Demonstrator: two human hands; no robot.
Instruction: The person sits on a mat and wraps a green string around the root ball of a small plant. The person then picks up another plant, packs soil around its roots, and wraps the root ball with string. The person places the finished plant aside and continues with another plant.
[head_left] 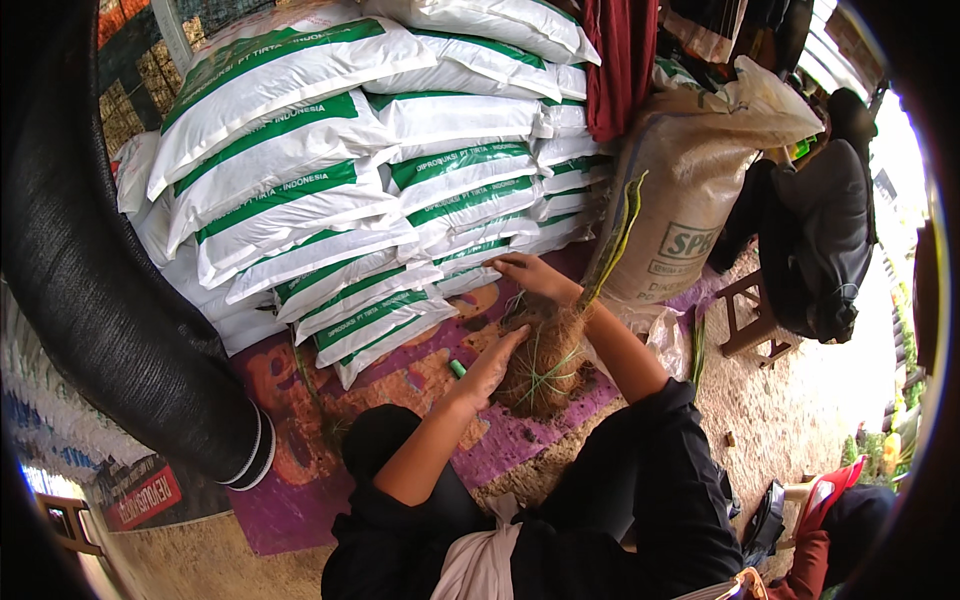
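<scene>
A brown, fibre-covered root ball (540, 380) sits on the purple sheet between my knees, wound with thin green string (552, 378). From its top a long green leaf with yellow edges (617, 245) leans up to the right, past my right forearm. My left hand (497, 368) presses against the ball's left side, holding it. Above the ball, my right hand (535, 277) reaches leftward, its fingers drawn together. Faint strands of string show just under those fingers; the fingertips are too small to read well. Left of my left hand lies a small green cylinder (458, 369), perhaps a spool.
Stacked white sacks with green bands (330, 190) rise in front. A tall tan sack (670, 190) stands at right, near a brown stool (755, 320) with a dark-clad person on it. A big black roll (130, 250) curves along the left. Another person's red sleeve (810, 560) shows lower right.
</scene>
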